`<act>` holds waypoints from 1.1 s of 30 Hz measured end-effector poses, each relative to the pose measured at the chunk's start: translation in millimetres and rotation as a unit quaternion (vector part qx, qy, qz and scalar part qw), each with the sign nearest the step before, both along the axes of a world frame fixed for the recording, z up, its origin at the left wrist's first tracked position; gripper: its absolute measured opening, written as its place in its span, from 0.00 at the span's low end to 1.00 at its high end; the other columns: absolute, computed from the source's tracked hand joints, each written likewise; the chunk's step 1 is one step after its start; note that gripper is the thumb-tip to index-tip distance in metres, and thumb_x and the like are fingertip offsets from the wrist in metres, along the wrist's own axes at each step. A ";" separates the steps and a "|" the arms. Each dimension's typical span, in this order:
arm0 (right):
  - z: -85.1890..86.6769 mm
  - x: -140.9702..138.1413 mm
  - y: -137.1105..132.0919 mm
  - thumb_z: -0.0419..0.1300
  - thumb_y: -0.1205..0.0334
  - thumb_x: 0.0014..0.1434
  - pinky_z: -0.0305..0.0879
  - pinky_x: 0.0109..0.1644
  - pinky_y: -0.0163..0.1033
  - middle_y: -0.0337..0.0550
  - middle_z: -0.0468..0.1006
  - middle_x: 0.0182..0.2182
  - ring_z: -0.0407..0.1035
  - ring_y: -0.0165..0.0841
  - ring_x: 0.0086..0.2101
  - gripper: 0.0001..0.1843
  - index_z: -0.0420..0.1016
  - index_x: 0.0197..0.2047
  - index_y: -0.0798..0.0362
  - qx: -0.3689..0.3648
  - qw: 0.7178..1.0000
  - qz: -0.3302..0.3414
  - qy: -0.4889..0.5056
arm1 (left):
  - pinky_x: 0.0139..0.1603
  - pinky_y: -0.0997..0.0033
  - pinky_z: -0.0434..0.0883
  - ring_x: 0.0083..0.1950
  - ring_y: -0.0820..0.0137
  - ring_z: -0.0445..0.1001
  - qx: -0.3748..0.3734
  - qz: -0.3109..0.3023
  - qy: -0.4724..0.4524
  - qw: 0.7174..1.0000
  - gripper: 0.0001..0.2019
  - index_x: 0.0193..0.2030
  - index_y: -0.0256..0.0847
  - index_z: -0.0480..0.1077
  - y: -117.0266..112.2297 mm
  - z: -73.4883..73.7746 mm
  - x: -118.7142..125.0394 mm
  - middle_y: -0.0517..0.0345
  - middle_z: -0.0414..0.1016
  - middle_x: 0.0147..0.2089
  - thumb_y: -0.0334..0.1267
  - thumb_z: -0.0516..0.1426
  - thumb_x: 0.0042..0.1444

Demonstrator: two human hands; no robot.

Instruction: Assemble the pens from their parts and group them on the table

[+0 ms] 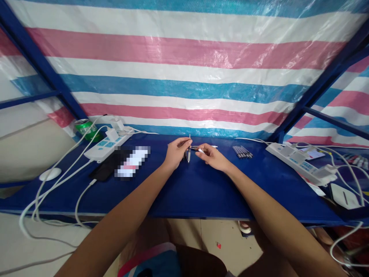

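Both my hands meet over the middle of a blue table point(187, 192). My left hand point(175, 152) is closed around a slim pen barrel point(189, 154) that stands nearly upright. My right hand point(211, 156) pinches a small white pen part point(200, 151) close to the barrel. A few thin pen pieces lie on the table just behind my fingers. A row of several dark pen refills or barrels point(242, 152) lies to the right of my right hand.
A white power strip point(108, 146) with plugs and cables sits at the left, with a green can point(85, 129) behind it and a phone point(129, 163) beside it. Another power strip point(301, 164) and chargers lie at the right. A striped tarp point(184, 69) hangs behind.
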State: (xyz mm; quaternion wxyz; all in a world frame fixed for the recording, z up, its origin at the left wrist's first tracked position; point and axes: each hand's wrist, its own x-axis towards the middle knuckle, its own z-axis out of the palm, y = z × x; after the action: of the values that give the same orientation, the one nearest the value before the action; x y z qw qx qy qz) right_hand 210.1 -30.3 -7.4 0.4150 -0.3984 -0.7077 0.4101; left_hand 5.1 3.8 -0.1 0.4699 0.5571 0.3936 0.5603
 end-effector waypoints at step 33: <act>27.3 46.9 2.3 0.56 0.42 0.72 0.71 0.50 0.46 0.48 0.84 0.50 0.77 0.43 0.45 0.23 0.83 0.56 0.48 0.159 0.972 -0.102 -0.141 | 0.39 0.65 0.76 0.38 0.63 0.80 0.010 -0.096 0.127 0.987 0.19 0.51 0.43 0.84 -6.8 9.6 -17.4 0.50 0.85 0.42 0.51 0.68 0.58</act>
State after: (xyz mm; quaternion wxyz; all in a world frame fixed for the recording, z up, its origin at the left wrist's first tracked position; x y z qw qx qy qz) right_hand 257.0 -28.0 19.9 0.4087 -0.4515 -0.7708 0.1870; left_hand -12.3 -3.0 9.5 0.4618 0.6639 0.3892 0.4410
